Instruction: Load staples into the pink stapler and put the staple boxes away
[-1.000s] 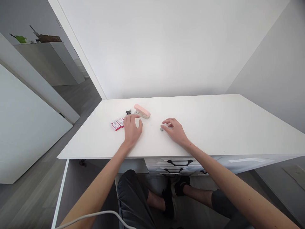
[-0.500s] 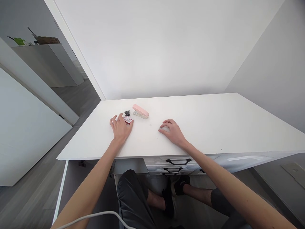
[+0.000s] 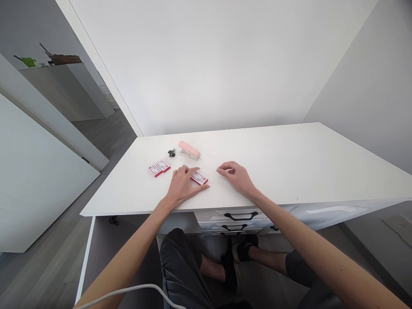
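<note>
My left hand (image 3: 183, 184) has its thumb and fingers around a small red-and-white box (image 3: 199, 177) on the white tabletop. Two more such boxes (image 3: 159, 168) lie side by side to its left. My right hand (image 3: 237, 177) is closed in a pinch to the right of the held box; a tiny pale, silvery bit shows at its fingertips, too small to name. Behind my left hand rests a pink stapler (image 3: 189, 150), its top raised at one end. Just left of the stapler is a black binder clip (image 3: 171, 152).
The white desk (image 3: 289, 163) runs along a wall, with black-handled drawers (image 3: 241, 216) below its front edge and an open compartment at the left. A white cable (image 3: 135, 287) crosses near my left forearm. My legs are under the desk.
My left hand has moved right and nearer, bringing one red-and-white box along and uncovering two others. My right hand stays pinched in nearly the same place.
</note>
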Motion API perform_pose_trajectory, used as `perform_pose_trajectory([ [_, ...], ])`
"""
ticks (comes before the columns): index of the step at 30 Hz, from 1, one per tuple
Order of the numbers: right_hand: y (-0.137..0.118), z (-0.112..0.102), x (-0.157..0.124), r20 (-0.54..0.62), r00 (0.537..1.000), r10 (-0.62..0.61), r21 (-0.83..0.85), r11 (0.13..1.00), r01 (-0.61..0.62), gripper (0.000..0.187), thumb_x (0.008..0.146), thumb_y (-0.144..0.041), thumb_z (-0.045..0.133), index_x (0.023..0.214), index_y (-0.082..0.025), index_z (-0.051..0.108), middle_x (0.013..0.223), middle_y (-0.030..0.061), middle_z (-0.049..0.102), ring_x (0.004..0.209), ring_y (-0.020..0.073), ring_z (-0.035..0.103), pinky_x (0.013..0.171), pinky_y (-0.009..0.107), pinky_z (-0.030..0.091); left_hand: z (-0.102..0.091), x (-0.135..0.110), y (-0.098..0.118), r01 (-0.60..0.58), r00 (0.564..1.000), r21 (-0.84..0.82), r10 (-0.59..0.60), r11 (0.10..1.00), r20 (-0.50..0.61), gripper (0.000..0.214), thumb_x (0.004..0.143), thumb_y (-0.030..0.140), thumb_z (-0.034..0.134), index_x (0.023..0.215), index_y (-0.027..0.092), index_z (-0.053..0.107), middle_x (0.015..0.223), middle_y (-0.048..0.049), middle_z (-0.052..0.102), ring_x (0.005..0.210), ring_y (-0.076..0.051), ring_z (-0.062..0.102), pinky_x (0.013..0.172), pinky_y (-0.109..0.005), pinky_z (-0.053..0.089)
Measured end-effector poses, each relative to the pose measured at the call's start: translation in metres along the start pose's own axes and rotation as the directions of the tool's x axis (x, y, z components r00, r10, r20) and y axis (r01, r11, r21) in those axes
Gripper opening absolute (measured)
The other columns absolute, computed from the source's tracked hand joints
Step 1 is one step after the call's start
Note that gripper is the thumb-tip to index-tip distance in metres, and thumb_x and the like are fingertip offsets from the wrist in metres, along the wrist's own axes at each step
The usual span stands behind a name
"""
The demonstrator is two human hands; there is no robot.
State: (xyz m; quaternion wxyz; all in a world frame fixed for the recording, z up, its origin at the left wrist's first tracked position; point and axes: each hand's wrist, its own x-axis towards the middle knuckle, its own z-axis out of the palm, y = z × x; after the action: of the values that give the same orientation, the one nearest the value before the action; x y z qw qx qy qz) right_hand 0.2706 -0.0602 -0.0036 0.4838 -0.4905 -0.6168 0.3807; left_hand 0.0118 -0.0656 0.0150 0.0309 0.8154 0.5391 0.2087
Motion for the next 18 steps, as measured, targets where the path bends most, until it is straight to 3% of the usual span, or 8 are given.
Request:
perform_pose_trajectory([
  [3, 0.001, -0.009, -0.010, 0.052, 0.998, 0.019, 0.017, 1.000, -0.020, 0.031, 0.090, -0.056, 0.078, 0.098, -0.025, 0.079, 0.119, 0.0065, 0.077, 0.101, 0.0231, 0.074, 0.094, 0.042, 0.058, -0.005, 0.002, -0.002, -0.041, 0.987, -0.111, 0.057, 0.993, 0.148, 0.074, 0.082, 0.073, 0.077, 0.137, 0.026, 0.068, 0.113, -0.0091, 0.065, 0.112, -0.033, 0.061, 0.107, -0.052, 0.041],
  [5, 0.002, -0.017, -0.019, 0.086, 0.996, 0.032, 0.034, 0.999, -0.036, 0.032, 0.089, -0.056, 0.079, 0.099, -0.026, 0.079, 0.117, 0.0063, 0.079, 0.103, 0.0238, 0.074, 0.095, 0.043, 0.058, -0.009, 0.002, -0.005, -0.056, 0.979, -0.186, 0.091, 0.981, 0.183, 0.061, 0.087, 0.068, 0.075, 0.132, 0.026, 0.071, 0.114, -0.0085, 0.068, 0.112, -0.032, 0.061, 0.105, -0.050, 0.043],
  [8, 0.001, -0.027, -0.032, 0.142, 0.988, 0.059, 0.071, 0.995, -0.070, 0.034, 0.089, -0.057, 0.080, 0.103, -0.026, 0.079, 0.113, 0.0061, 0.080, 0.106, 0.0250, 0.074, 0.097, 0.043, 0.058, -0.014, 0.000, -0.004, -0.037, 0.983, -0.273, 0.085, 0.961, 0.165, 0.047, 0.091, 0.062, 0.073, 0.121, 0.025, 0.074, 0.108, -0.0068, 0.069, 0.104, -0.029, 0.062, 0.095, -0.044, 0.048],
  [11, -0.001, -0.033, -0.040, 0.234, 0.970, 0.069, 0.117, 0.988, -0.098, 0.035, 0.089, -0.056, 0.080, 0.105, -0.026, 0.079, 0.121, 0.0072, 0.079, 0.099, 0.0232, 0.076, 0.092, 0.041, 0.058, -0.015, -0.002, 0.004, -0.025, 0.989, -0.347, 0.074, 0.938, 0.128, 0.046, 0.089, 0.060, 0.077, 0.118, 0.024, 0.074, 0.101, -0.0048, 0.065, 0.091, -0.023, 0.061, 0.083, -0.039, 0.050],
  [15, -0.005, -0.034, -0.043, 0.349, 0.936, 0.048, 0.135, 0.986, -0.102, 0.034, 0.088, -0.055, 0.080, 0.102, -0.024, 0.080, 0.136, 0.0098, 0.074, 0.085, 0.0193, 0.075, 0.081, 0.038, 0.058, -0.008, 0.000, 0.020, -0.051, 0.993, -0.419, 0.092, 0.907, 0.078, 0.045, 0.086, 0.056, 0.081, 0.119, 0.025, 0.074, 0.109, -0.0049, 0.063, 0.091, -0.021, 0.061, 0.084, -0.038, 0.052],
  [18, -0.005, -0.035, -0.042, 0.367, 0.929, 0.049, 0.123, 0.987, -0.100, 0.035, 0.088, -0.056, 0.080, 0.102, -0.024, 0.080, 0.116, 0.0100, 0.081, 0.081, 0.0202, 0.074, 0.079, 0.038, 0.056, -0.001, 0.004, 0.028, -0.071, 0.992, -0.444, 0.111, 0.893, 0.064, 0.043, 0.086, 0.054, 0.083, 0.117, 0.026, 0.075, 0.114, -0.0058, 0.064, 0.100, -0.023, 0.064, 0.087, -0.038, 0.053],
])
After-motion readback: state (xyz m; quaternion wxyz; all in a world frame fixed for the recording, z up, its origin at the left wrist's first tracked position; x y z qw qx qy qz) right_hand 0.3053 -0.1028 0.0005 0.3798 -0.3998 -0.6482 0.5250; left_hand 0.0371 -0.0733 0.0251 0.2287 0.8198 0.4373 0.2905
